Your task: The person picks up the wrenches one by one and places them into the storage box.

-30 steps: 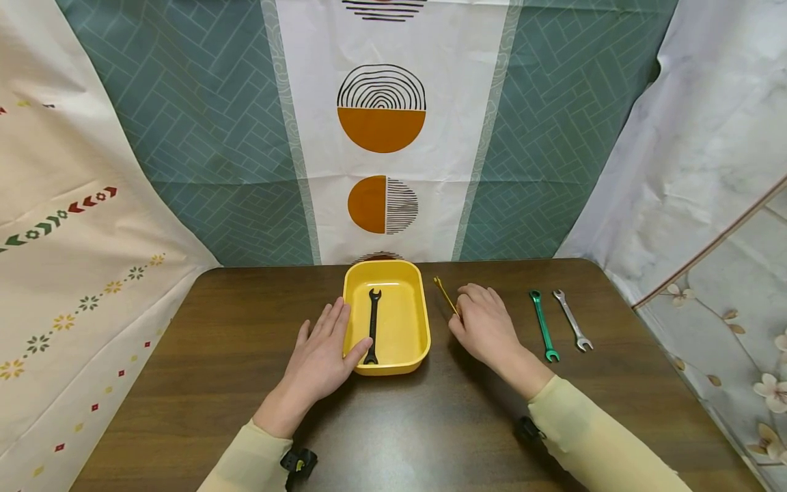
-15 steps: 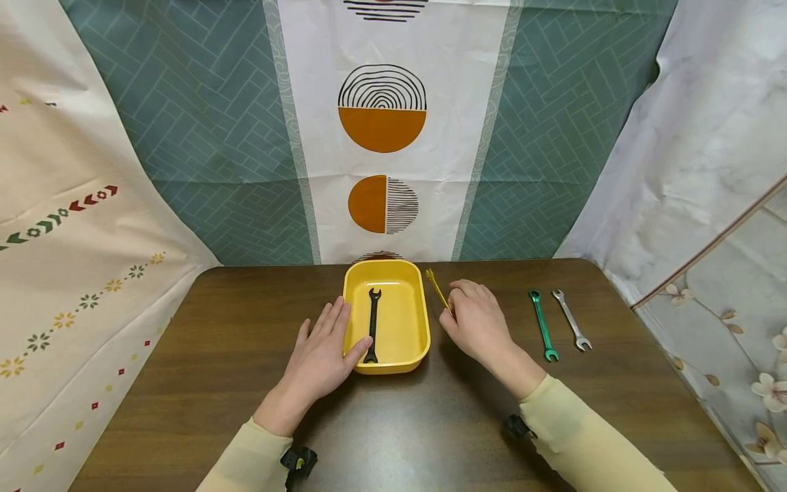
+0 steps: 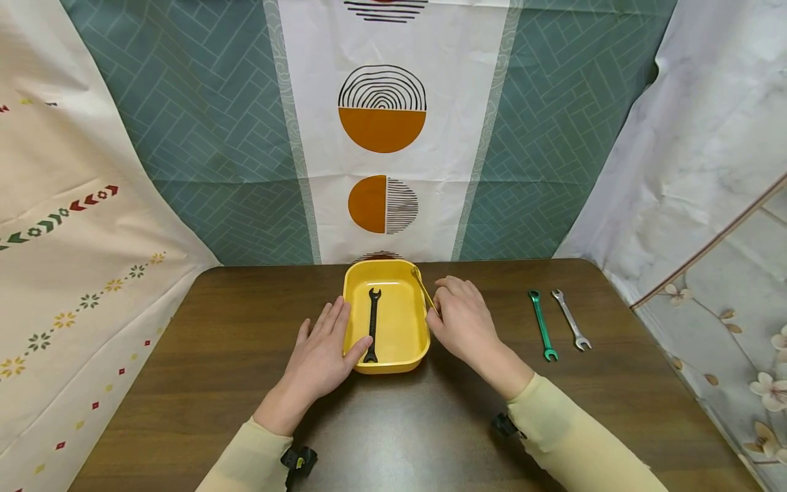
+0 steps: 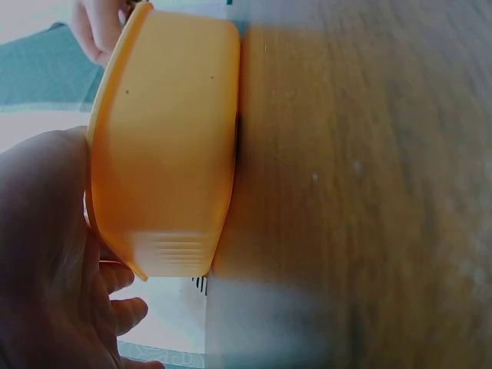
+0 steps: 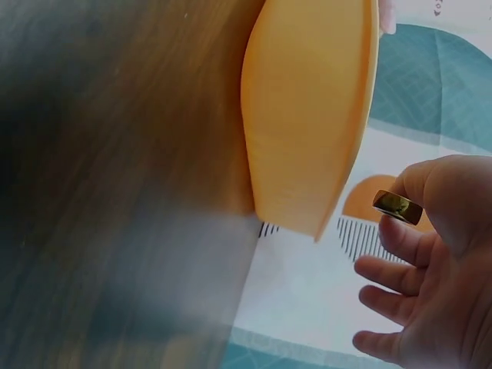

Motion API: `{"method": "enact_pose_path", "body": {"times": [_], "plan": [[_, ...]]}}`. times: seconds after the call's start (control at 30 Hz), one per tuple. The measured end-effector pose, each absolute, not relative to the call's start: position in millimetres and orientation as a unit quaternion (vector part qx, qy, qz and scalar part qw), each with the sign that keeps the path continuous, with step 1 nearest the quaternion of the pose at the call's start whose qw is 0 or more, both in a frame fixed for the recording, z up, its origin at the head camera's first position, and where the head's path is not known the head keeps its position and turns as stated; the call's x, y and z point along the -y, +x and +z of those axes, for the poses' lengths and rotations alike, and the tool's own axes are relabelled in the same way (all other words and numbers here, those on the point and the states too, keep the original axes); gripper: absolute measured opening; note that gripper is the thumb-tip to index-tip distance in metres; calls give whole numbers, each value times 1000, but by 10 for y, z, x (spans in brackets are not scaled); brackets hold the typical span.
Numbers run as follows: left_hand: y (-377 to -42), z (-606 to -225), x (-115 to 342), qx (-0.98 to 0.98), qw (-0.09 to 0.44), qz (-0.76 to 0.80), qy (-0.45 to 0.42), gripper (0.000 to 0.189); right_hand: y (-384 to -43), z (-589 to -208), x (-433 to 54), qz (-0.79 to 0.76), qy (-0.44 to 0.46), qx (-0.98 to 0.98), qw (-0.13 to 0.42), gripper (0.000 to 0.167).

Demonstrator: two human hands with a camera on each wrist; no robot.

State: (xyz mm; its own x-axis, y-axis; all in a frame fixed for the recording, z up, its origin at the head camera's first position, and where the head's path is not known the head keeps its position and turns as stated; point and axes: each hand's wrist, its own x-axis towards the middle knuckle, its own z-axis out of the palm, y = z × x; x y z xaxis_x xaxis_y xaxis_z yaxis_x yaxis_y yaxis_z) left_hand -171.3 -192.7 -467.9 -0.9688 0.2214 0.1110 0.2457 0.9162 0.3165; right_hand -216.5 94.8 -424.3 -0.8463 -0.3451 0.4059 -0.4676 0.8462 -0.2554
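A yellow tray [image 3: 393, 367] stands on the table with a black open-end wrench [image 3: 373, 324] lying lengthwise inside it. My left hand [image 3: 321, 355] rests on the tray's left rim, fingers straight and thumb over the near left corner. Between thumb and index finger, my right hand [image 3: 466, 320] pinches a gold-coloured wrench [image 3: 424, 290]; its far end overlaps the tray's right rim in the head view. One gold end [image 5: 397, 207] shows between the fingertips in the right wrist view, above the rim level. The other fingers are loosely bent.
To the right of my right hand lie a green combination wrench [image 3: 543, 325] and a silver wrench [image 3: 572, 320], side by side on the brown wooden table [image 3: 246, 294]. Patterned cloths [image 3: 529, 137] hang behind the table and at both sides.
My right hand has moved left with the gold-coloured wrench, from beside the tray to its right rim. The left hand, tray and other wrenches stay put.
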Motion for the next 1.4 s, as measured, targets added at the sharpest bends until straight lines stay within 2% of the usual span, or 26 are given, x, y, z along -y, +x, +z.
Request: {"method": "enact_pose_path", "body": {"times": [1.07,1.4], "plan": [[-1707,-4677,1916,979,45,-160,-122,94,-2196,-4305,-445,149,223,950,162,27],[-1705,-4672,1914,979,44,-161,-121,93,-2231,-4388,-341,126,210,962,124,20]]}}
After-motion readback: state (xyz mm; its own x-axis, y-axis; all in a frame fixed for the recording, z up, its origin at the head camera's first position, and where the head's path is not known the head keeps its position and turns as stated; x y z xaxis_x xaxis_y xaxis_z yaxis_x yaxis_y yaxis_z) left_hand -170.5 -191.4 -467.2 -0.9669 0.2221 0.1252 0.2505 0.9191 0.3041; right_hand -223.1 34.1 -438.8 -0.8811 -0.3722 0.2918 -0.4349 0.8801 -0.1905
